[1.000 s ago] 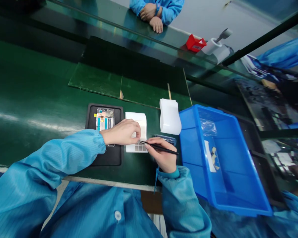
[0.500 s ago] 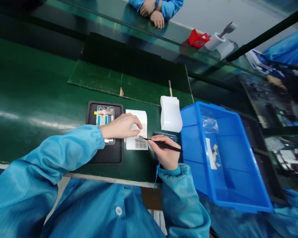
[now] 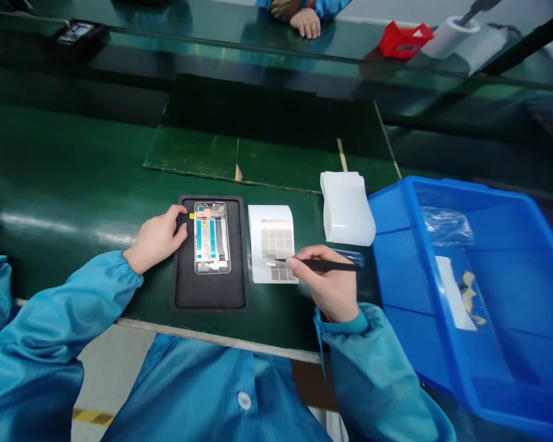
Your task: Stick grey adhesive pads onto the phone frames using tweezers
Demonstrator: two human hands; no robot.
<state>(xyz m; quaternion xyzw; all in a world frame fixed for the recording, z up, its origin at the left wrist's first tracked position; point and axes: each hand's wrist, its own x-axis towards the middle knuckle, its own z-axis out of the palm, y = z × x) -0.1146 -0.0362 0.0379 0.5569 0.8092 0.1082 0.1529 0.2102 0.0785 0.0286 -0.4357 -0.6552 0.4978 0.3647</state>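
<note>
My right hand (image 3: 329, 279) grips black tweezers (image 3: 325, 265) like a pen. Their tips are over a white sheet (image 3: 257, 245) that carries rows of small grey square stickers (image 3: 276, 233). A small pale piece seems to be at the tips, too blurred to be sure. Left of the sheet lies a black tray (image 3: 209, 291) with an opened phone (image 3: 206, 239) in it, its inner parts facing up. My left hand (image 3: 156, 239) is at the tray's left rim, thumb and forefinger apart, the other fingers curled.
A blue bin (image 3: 396, 270) with scraps and clear plastic stands on the right. Beside it are a curled stack of white sheets (image 3: 349, 209) and a clear plastic item (image 3: 350, 256). Across the bench are a red holder (image 3: 403, 40), a white roll (image 3: 451, 37) and another person's hands (image 3: 306, 23).
My left hand has left the sticker sheet and moved left to the tray's rim, uncovering the phone. The tweezers stay over the sheet. The whole view has shifted.
</note>
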